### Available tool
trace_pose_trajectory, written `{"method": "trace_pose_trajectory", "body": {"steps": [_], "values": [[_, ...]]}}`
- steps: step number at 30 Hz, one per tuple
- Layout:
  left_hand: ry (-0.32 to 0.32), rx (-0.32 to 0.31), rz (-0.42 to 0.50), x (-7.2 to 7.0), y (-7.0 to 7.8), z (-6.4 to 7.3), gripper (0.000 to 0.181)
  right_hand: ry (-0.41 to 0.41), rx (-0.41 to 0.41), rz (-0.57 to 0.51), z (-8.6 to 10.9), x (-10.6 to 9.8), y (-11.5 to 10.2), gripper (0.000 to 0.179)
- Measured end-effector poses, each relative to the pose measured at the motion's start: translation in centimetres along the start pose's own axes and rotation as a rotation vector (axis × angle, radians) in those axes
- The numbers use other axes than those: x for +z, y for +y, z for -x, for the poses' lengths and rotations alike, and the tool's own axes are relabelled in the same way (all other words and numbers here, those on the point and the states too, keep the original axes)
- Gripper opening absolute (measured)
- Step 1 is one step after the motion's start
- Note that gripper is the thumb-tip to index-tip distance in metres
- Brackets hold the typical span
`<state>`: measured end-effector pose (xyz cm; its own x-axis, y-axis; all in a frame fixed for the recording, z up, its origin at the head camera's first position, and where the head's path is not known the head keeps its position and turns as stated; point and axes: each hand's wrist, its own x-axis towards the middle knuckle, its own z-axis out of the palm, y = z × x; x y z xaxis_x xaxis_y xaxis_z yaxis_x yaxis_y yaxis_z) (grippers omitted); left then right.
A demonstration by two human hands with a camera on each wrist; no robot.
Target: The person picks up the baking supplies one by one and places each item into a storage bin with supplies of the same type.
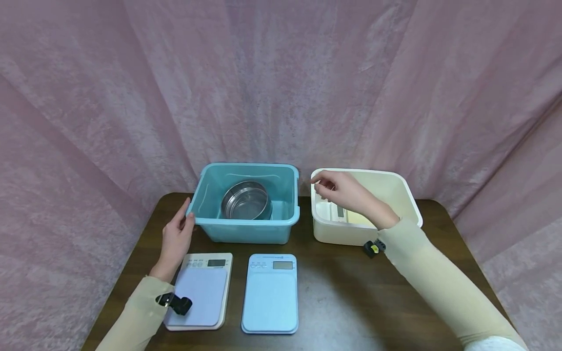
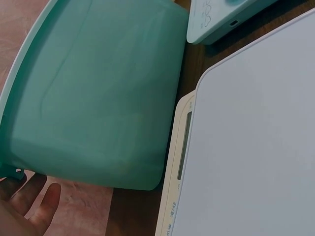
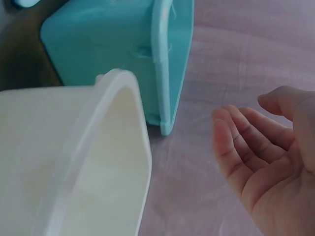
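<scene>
My left hand (image 1: pixel 174 240) is at the left side of a teal plastic bin (image 1: pixel 246 234), its fingertips at the rim near the front corner. In the left wrist view the fingers (image 2: pixel 30 192) reach under the bin's handle end, with the thumb held apart. Inside the bin sits a round metal pan (image 1: pixel 247 201). Over the left part of a cream-coloured bin (image 1: pixel 342 235) hangs my right hand (image 1: pixel 347 192), fingers loosely bent and nothing between them. A pale kitchen scale (image 1: pixel 340 211) lies inside the cream bin, partly hidden by that hand.
A white kitchen scale with a lilac plate (image 1: pixel 199 295) lies at the front left, under the left wrist. Right of it lies a light blue kitchen scale (image 1: pixel 270 302). The wooden table (image 1: pixel 347 292) ends at a pink curtain (image 1: pixel 281 97) behind the bins.
</scene>
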<state>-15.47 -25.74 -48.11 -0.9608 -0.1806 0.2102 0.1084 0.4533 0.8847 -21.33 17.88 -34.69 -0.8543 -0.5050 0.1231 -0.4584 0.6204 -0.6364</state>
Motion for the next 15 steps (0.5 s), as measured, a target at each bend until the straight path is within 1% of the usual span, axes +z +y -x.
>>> {"method": "trace_pose_trajectory", "body": {"steps": [5, 10, 15], "values": [[0.007, -0.005, -0.001, 0.1, -0.1, 0.1, 0.052, 0.043, -0.002, 0.019, 1.9, -0.6, 0.9, 0.024], [-0.001, -0.021, -0.009, 0.3, -0.1, 0.4, 0.053, 0.101, 0.0, 0.053, 4.2, -1.3, 1.8, 0.026], [-0.008, -0.002, -0.011, 0.4, 0.0, 0.4, 0.053, 0.166, 0.025, 0.065, 6.5, -2.0, 2.9, 0.028]]}}
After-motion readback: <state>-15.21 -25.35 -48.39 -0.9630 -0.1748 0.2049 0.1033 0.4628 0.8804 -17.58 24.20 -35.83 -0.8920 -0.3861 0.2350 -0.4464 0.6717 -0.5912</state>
